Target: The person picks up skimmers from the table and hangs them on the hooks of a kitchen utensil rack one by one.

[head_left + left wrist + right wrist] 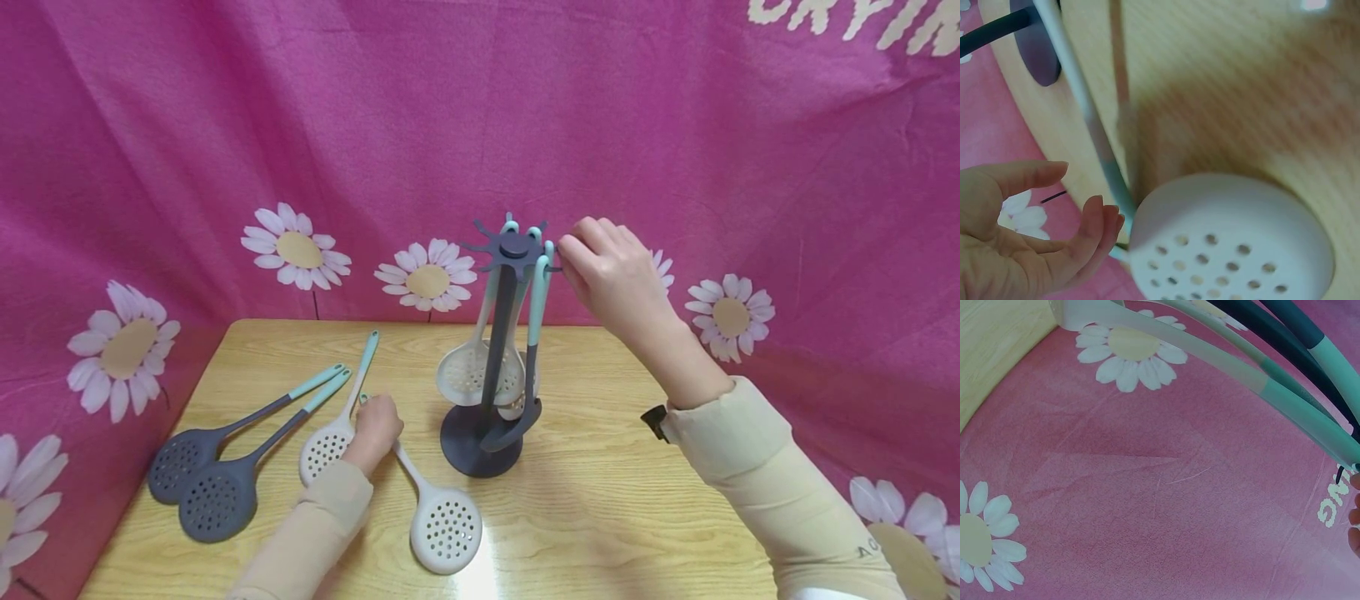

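Observation:
My left hand (pixel 377 427) is over the handle of a white skimmer (pixel 446 529) lying on the table. In the left wrist view its thumb and fingers are spread apart beside a mint handle (pixel 1117 187). My right hand (pixel 611 275) is up at the hooks of a dark utensil stand (pixel 483 442). Its fingertips (pixel 1354 515) pinch the mint handle end of a white skimmer (pixel 1210 355) at a hook; the thumb is hidden. On the stand also hang a pale perforated skimmer (pixel 459 373) and a dark-headed utensil (pixel 513 433), seen edge-on.
Left of the stand, another white skimmer (pixel 324 446) lies partly behind my left sleeve. Two dark grey skimmers (pixel 217 504) (pixel 180 462) overlap at the table's left side. Behind the wooden table (pixel 622 500) hangs a pink cloth (pixel 645 108) with daisies.

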A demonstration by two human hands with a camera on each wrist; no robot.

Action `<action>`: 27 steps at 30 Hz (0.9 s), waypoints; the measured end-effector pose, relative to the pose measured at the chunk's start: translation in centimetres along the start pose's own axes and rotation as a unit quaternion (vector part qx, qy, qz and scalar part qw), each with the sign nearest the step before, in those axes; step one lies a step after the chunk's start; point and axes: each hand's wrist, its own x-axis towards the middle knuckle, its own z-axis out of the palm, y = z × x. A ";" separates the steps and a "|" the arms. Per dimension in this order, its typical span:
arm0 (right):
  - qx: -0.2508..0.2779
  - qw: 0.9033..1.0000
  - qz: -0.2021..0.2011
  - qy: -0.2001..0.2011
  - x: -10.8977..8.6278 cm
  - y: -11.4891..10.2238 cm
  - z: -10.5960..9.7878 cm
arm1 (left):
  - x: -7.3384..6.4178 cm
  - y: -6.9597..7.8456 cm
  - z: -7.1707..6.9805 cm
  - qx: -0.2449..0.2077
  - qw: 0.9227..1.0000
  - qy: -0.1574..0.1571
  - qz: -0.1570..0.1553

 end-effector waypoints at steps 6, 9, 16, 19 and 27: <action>0.002 1.000 -0.002 -0.007 0.0 0.0 0.0 | -0.3 -0.2 0.8 -0.004 1.000 -0.017 -0.003; 0.006 1.000 -0.004 -0.002 0.0 0.0 0.0 | -0.5 -0.2 1.2 -0.009 1.000 -0.024 -0.006; 0.007 1.000 -0.007 0.003 0.0 0.1 0.2 | -0.6 -0.3 2.2 -0.030 0.999 -0.019 -0.015; 0.003 1.000 -0.006 -0.004 0.0 0.1 0.1 | -0.5 -0.4 2.5 -0.053 0.998 -0.027 -0.032; 0.004 1.000 -0.003 -0.005 -0.1 0.1 0.1 | -0.3 -0.5 3.1 -0.098 0.992 -0.042 -0.073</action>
